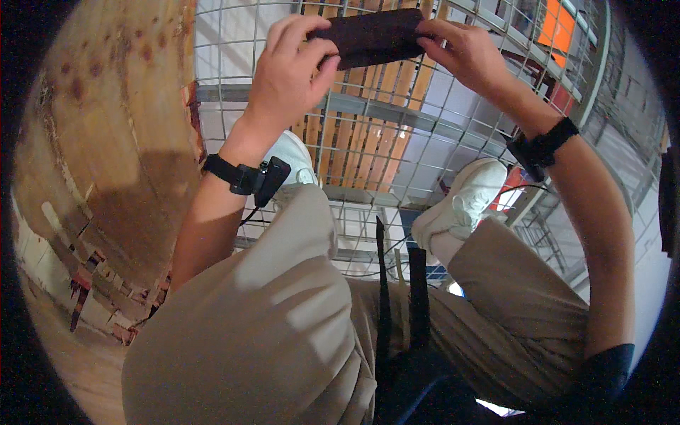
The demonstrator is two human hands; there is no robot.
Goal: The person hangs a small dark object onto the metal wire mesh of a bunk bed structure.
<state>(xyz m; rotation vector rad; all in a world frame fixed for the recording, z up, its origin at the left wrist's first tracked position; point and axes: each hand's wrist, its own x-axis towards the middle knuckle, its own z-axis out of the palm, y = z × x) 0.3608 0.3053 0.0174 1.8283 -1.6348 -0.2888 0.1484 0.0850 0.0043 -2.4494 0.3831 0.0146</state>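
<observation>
One dark oblong cloth (375,39) spanned outstretched. Left grip (297,71), curled, held its left end; right grip (460,51), pinched closed, its right.

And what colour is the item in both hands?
The item is very dark, nearly black; head view.

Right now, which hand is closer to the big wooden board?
Left. The left hand is a little right of the wooden board; the right hand is much farther right.
</observation>
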